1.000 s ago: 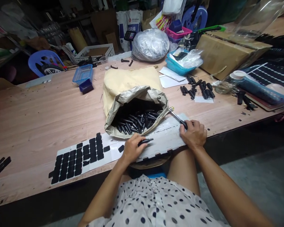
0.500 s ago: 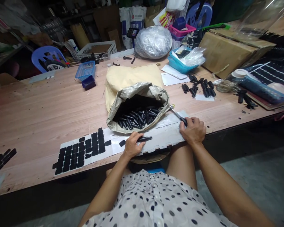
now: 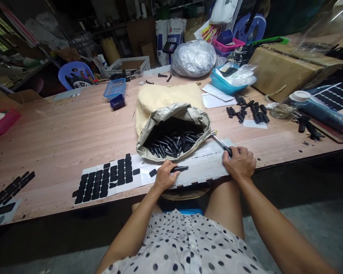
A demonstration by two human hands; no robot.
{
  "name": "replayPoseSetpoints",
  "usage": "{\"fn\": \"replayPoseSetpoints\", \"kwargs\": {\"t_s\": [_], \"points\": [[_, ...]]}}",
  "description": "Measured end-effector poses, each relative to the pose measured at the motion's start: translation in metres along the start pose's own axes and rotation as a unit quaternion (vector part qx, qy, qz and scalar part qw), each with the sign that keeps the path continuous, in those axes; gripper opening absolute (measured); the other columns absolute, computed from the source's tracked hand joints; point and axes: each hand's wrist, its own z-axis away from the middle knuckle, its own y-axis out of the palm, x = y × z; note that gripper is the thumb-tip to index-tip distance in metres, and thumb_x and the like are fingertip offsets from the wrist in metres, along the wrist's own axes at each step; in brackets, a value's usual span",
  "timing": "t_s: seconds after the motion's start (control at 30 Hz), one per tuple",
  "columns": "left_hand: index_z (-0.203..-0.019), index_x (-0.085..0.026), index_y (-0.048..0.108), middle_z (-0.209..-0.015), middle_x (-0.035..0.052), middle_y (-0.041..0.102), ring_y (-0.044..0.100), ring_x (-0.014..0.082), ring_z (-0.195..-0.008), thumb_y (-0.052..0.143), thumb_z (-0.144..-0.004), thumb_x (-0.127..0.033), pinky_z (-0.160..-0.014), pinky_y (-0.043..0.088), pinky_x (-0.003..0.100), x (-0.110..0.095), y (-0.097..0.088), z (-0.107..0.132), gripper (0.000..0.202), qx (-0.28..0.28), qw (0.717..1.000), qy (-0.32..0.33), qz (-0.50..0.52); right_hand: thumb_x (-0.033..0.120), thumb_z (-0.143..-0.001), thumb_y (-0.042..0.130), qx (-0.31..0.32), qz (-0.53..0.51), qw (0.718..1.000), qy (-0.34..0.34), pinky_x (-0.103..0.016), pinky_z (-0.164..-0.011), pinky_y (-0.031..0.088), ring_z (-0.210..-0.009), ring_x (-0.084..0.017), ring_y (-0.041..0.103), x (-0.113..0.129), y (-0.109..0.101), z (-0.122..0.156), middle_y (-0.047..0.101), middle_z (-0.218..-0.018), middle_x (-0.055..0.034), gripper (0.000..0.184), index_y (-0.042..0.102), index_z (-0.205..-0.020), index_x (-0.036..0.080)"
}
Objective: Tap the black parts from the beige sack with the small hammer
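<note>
My left hand (image 3: 165, 176) is closed on a slim black tapered piece (image 3: 182, 168), which lies along the pale board (image 3: 201, 165) at the table's front edge. Wrapped round the black handle of a small hammer (image 3: 220, 142), my right hand (image 3: 240, 163) rests at the board's right end. The hammer's metal shaft slants away to a small yellowish head beside the sack's mouth. Just beyond my hands, a cream woven sack (image 3: 168, 93) lies with its mouth towards me, and many similar black pieces (image 3: 174, 145) show inside.
Left of the board lies a sheet of black rounded stickers (image 3: 95, 182). Black parts (image 3: 253, 110) are scattered at the right, near a blue basket (image 3: 225, 83) and a cardboard box (image 3: 286, 70). A blue tray (image 3: 114, 88) stands at the back left.
The camera view has turned a little left, so the whole scene sits further right in the picture. Both hands keep the same holds, with no clear movement over the board.
</note>
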Motion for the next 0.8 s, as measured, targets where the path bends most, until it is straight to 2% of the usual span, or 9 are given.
{"fn": "replayPoseSetpoints", "kwargs": {"t_s": [0.2, 0.33, 0.63, 0.8], "points": [[-0.097, -0.021, 0.076, -0.086, 0.0002, 0.063, 0.059, 0.0118, -0.067, 0.075, -0.075, -0.014, -0.066, 0.054, 0.025, 0.0, -0.0001, -0.0011, 0.023, 0.01, 1.0, -0.022, -0.001, 0.031, -0.086, 0.056, 0.001, -0.005, 1.0, 0.0, -0.033, -0.068, 0.026, -0.088, -0.026, 0.048, 0.0006, 0.0013, -0.001, 0.063, -0.103, -0.0148, 0.027, 0.074, -0.099, 0.017], [-0.096, -0.022, 0.076, -0.087, 0.0001, 0.063, 0.059, 0.0118, -0.068, 0.074, -0.076, -0.014, -0.064, 0.053, 0.024, 0.0004, 0.0013, -0.0009, 0.023, 0.009, 1.0, -0.022, 0.007, 0.03, -0.085, 0.057, -0.005, -0.003, 1.0, -0.001, -0.033, -0.068, 0.026, -0.086, -0.024, 0.048, 0.0001, 0.0019, -0.0012, 0.063, -0.102, -0.0139, 0.025, 0.075, -0.098, 0.017], [-0.096, -0.023, 0.076, -0.087, 0.0001, 0.062, 0.058, 0.0117, -0.068, 0.074, -0.076, -0.015, -0.062, 0.052, 0.023, 0.0006, 0.0027, -0.0011, 0.022, 0.017, 0.999, -0.034, 0.013, 0.031, -0.086, 0.057, -0.017, 0.009, 1.0, -0.009, -0.031, -0.067, 0.022, -0.085, -0.024, 0.047, -0.0021, 0.0035, -0.0018, 0.063, -0.1, -0.0131, 0.025, 0.075, -0.098, 0.018], [-0.095, -0.023, 0.076, -0.088, 0.0004, 0.064, 0.058, 0.0117, -0.068, 0.074, -0.075, -0.014, -0.065, 0.053, 0.024, -0.0011, 0.0003, -0.0023, 0.022, 0.024, 0.999, -0.033, 0.019, 0.032, -0.085, 0.057, -0.014, 0.004, 1.0, -0.006, -0.032, -0.068, 0.024, -0.086, -0.025, 0.048, -0.002, 0.0029, -0.0012, 0.062, -0.1, -0.0131, 0.025, 0.074, -0.098, 0.018]]}}
